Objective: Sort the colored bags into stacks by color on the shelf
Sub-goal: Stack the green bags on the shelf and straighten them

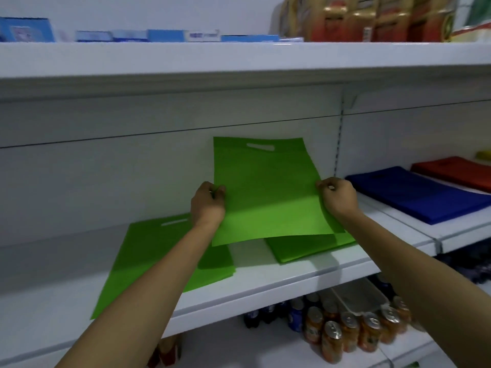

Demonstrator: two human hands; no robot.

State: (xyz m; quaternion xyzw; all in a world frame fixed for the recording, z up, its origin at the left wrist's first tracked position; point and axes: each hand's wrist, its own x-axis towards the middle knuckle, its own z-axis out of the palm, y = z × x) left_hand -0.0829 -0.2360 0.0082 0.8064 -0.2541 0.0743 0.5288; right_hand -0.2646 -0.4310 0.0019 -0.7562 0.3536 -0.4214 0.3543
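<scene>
A flat green bag (pixel 268 192) with a cut-out handle is held up in front of the shelf's back wall. My left hand (pixel 208 205) pinches its left edge and my right hand (pixel 337 199) pinches its right edge. Under it, a green bag (pixel 148 264) lies flat on the white shelf (pixel 265 285) at the left, partly hidden by my left forearm. More green bags (pixel 305 248) lie below the held one. On the shelf section to the right lie a stack of blue bags (pixel 422 195) and a stack of red bags (pixel 457 171).
The shelf above (pixel 239 65) overhangs and carries blue boxes (pixel 164 35) and red-and-gold packages (pixel 372 19). Below the shelf stand orange drink cans (pixel 353 333), dark bottles (pixel 279 312) and a clear tray (pixel 358 296). Something yellow (pixel 483 155) shows at the far right.
</scene>
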